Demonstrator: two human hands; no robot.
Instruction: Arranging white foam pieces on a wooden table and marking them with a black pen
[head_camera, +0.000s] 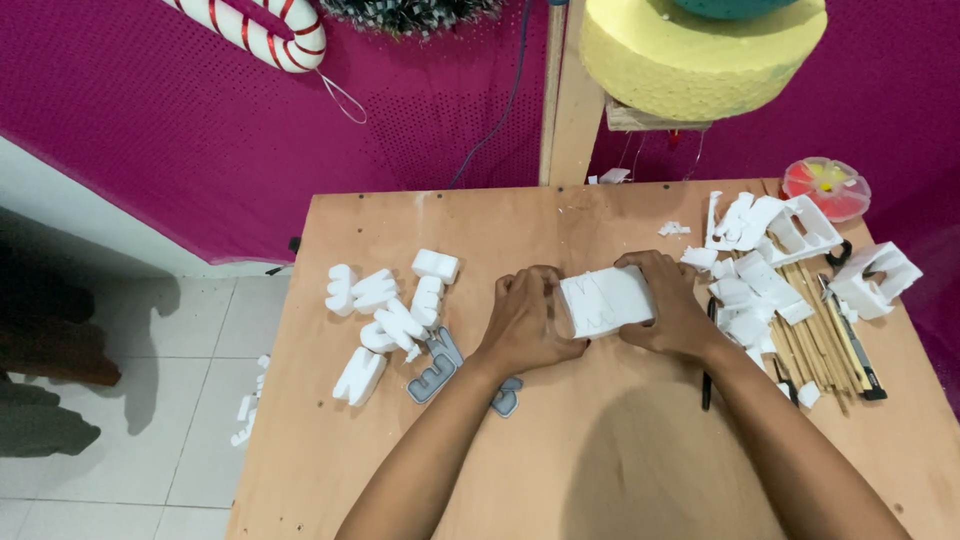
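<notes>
Head view: both hands clamp a white foam block (604, 301) at the middle of the desk (480, 215), left hand (527, 322) curled on its left side, right hand (672, 305) wrapped over its right end. White foam letters (385, 315) lie toward the left edge, foam scraps (755, 265) and wooden sticks (815, 335) by the right edge.

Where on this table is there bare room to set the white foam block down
Bare wood lies along the table's near left edge, below the cut foam letters, and across the far strip between them and the offcut pile. The near edge also has bare wood around the forearms. The right side is crowded with offcuts and sticks. Both hands, left hand and right hand, grip the foam block.
</notes>
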